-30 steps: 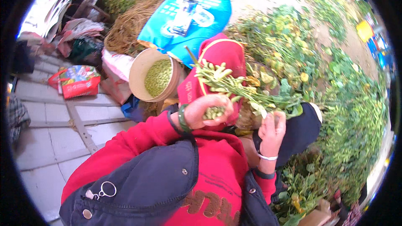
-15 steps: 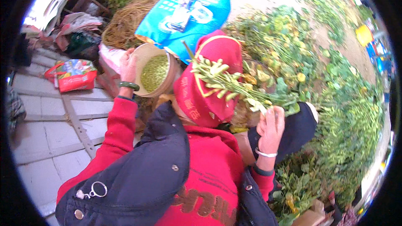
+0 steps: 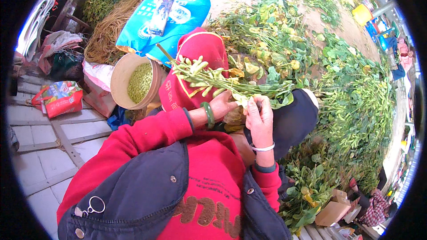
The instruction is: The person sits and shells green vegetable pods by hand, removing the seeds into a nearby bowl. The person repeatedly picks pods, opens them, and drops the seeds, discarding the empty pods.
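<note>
A soybean stalk (image 3: 215,81) thick with plump green pods lies slantwise above my lap, its bare stem pointing up and left. My right hand (image 3: 260,120) is closed in a pinch on its leafy end. Right beside it, at the same end of the stalk, my left hand (image 3: 219,109) has its fingertips drawn together; what they pinch, if anything, is too small to make out. A red cloth (image 3: 200,49) covers my left knee under the stalk. Left of that knee stands a beige bucket (image 3: 119,80) partly filled with green pods (image 3: 140,82).
A blue sack (image 3: 189,11) with a phone (image 3: 161,16) on it stands beyond the bucket. Heaped bean plants (image 3: 356,102) spread to the right. On the left are a red bag (image 3: 62,99) and pale slabs (image 3: 33,140). Another person (image 3: 376,211) sits at lower right.
My left hand has left the bucket's rim and come across to the stalk beside my right hand. The view has shifted, so the scene sits further left.
</note>
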`<state>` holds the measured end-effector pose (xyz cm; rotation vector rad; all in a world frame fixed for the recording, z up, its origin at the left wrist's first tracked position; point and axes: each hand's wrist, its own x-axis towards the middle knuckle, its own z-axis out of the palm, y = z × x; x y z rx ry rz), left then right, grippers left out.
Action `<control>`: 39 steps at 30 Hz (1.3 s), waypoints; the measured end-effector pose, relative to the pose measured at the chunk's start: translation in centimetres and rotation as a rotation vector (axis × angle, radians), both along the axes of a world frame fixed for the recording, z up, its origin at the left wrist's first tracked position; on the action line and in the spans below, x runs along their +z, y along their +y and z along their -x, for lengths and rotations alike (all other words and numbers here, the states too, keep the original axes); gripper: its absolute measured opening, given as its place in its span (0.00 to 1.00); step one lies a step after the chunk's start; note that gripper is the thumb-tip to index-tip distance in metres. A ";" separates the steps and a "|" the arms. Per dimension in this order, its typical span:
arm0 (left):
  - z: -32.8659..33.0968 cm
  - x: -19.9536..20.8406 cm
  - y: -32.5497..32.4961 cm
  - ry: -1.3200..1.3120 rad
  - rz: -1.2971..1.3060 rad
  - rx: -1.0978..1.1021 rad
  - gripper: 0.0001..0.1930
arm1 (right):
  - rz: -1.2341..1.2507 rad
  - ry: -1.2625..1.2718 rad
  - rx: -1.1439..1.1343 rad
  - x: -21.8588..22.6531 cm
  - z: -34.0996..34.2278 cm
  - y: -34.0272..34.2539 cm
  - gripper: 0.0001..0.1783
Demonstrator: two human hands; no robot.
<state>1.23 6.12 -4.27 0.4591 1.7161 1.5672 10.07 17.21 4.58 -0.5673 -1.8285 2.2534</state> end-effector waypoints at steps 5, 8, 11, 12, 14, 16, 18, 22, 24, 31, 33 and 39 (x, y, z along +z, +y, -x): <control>1.0 -0.8 3.1 -0.497 -0.063 -0.018 0.09 | -0.139 0.028 0.020 -0.3 0.1 -0.5 0.04; 0.7 -1.1 4.2 -0.651 -0.138 -0.011 0.09 | -0.100 0.030 0.041 0.0 -0.2 -0.2 0.03; 0.6 -1.9 4.3 -0.662 -0.136 -0.024 0.09 | -0.085 -0.015 0.002 0.4 -0.3 0.1 0.03; 0.7 -2.1 4.1 -0.668 -0.133 -0.028 0.09 | -0.075 0.005 0.029 0.5 -0.3 0.2 0.03; 0.9 -2.4 3.8 -0.693 -0.130 -0.039 0.09 | -0.107 -0.014 0.056 0.7 -0.3 0.4 0.04; 1.2 -2.4 3.7 -0.713 -0.117 -0.048 0.09 | -0.008 0.026 0.048 0.8 -0.6 0.7 0.07; 1.5 -2.2 3.7 -0.717 -0.104 -0.054 0.09 | 0.213 0.042 -0.033 0.8 -1.3 1.4 0.10; 2.1 -1.5 3.2 -0.641 0.038 -0.125 0.09 | -0.458 -0.059 -0.332 -0.7 -1.8 2.2 0.07; 2.4 -1.3 2.8 -0.669 0.076 -0.155 0.10 | -0.564 -0.210 -0.296 -1.7 -2.0 2.0 0.06; 0.9 -1.3 2.7 -0.759 -0.128 -0.061 0.09 | -0.909 -0.386 0.047 -3.5 -1.8 0.5 0.14; 0.8 -1.2 2.7 -0.755 -0.265 -0.119 0.08 | -0.945 -0.374 0.031 -3.5 -1.5 0.4 0.13; 1.3 -0.8 3.1 -0.766 -0.260 -0.199 0.09 | -0.533 -0.368 0.013 -3.3 -1.8 0.6 0.12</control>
